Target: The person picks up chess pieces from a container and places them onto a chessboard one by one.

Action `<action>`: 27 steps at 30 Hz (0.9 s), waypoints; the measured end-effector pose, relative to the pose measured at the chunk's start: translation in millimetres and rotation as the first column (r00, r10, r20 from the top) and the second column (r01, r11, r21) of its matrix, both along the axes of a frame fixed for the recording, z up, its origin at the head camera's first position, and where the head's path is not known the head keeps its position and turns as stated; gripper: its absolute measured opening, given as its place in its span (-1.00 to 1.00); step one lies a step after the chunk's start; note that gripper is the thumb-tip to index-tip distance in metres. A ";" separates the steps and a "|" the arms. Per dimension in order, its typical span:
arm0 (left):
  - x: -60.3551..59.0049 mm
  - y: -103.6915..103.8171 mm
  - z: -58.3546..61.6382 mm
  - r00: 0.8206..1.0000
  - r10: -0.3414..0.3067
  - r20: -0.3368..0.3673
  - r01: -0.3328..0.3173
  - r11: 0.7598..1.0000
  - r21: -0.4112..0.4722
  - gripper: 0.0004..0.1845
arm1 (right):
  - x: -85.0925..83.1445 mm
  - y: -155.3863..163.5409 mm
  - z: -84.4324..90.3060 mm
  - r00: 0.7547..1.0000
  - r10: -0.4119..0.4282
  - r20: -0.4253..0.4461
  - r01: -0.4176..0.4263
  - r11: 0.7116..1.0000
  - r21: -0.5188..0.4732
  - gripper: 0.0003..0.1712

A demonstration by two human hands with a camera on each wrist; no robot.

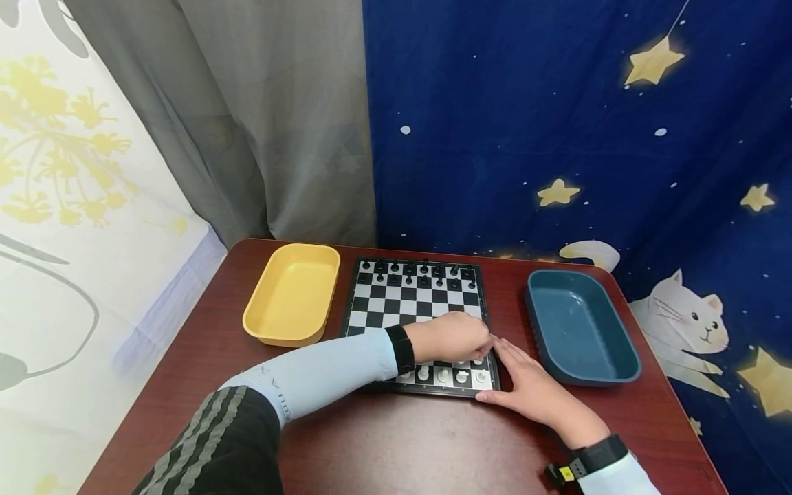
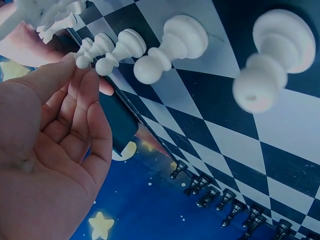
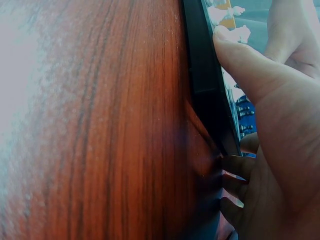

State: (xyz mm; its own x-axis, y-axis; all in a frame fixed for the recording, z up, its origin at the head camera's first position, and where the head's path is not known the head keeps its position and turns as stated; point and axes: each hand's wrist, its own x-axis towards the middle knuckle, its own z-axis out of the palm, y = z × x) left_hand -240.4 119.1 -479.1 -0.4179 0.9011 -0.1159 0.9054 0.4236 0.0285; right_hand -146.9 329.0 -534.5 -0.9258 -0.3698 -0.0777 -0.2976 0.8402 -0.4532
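Observation:
A magnetic-style chessboard [image 1: 390, 304] lies on the table, with white chess pieces along its near side and black ones along its far side. My left hand [image 1: 454, 337] reaches across to the board's right edge. In the left wrist view, its thumb and forefinger pinch a small white pawn [image 2: 83, 61] at the end of a row of white pawns [image 2: 172, 45]. My right hand [image 1: 535, 392] rests at the near right corner, fingers extended along the side and thumb at the near edge. Seen from the right wrist, the thumb touches the board's dark rim [image 3: 202, 65].
A yellow tray [image 1: 293, 295] stands left of the board, and a dark blue tray [image 1: 581, 326] stands to its right, close to my right hand. Beneath everything is a reddish-brown table [image 1: 396, 440]. Curtains [image 1: 495, 124] hang behind its far edge.

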 end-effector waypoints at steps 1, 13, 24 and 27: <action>0.0 -0.2 0.0 1.000 0.002 -0.002 -0.002 1.000 -0.002 -0.91 | -0.2 -0.2 0.1 1.000 0.000 0.001 0.000 1.000 0.000 0.44; -5.8 -26.3 16.8 0.994 0.078 0.071 -0.081 0.996 0.035 -0.79 | 0.7 0.0 -1.9 1.000 -0.003 0.006 0.004 1.000 -0.023 0.41; -22.6 -135.5 35.5 0.941 0.325 0.091 -0.338 0.912 0.231 -0.60 | 2.2 1.9 -0.4 0.999 -0.030 0.027 0.030 1.000 0.001 0.48; -21.1 -170.7 35.1 0.910 0.403 0.101 -0.415 0.872 0.258 -0.61 | 2.6 2.6 -0.8 0.999 -0.026 0.021 0.026 1.000 0.008 0.48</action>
State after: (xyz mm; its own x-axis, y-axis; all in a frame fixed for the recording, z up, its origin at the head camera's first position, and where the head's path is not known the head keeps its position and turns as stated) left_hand -261.6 -51.6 -444.0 -0.7562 0.6496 0.0792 0.6480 0.7265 0.2285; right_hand -144.3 331.5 -535.3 -0.9334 -0.3447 -0.0999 -0.2659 0.8511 -0.4527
